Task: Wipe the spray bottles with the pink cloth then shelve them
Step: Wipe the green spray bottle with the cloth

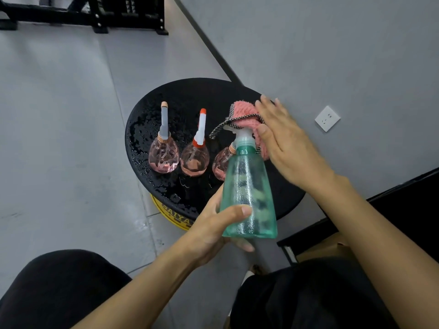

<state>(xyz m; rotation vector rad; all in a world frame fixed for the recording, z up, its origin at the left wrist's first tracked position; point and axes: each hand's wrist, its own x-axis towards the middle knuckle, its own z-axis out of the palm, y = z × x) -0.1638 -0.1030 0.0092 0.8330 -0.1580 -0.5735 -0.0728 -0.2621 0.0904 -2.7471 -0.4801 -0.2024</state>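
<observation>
My left hand point(213, 230) grips the base of a teal spray bottle point(249, 193), held tilted above the stool's near edge. My right hand point(285, 148) holds the pink cloth point(242, 115) over the bottle's white spray head point(242, 135). Its fingers lie straight and its thumb pinches the cloth. Three pink round spray bottles stand in a row on the wet black stool top point(180, 96): one at the left point(164, 155), one in the middle point(194, 160), and a third point(221, 165) partly hidden behind the teal bottle.
The stool has a yellow ring point(171, 217) beneath its top and stands by a grey wall with a white socket point(327, 118). A black frame point(95, 15) sits on the floor at the far left. A dark shelf edge point(356, 214) lies at the right.
</observation>
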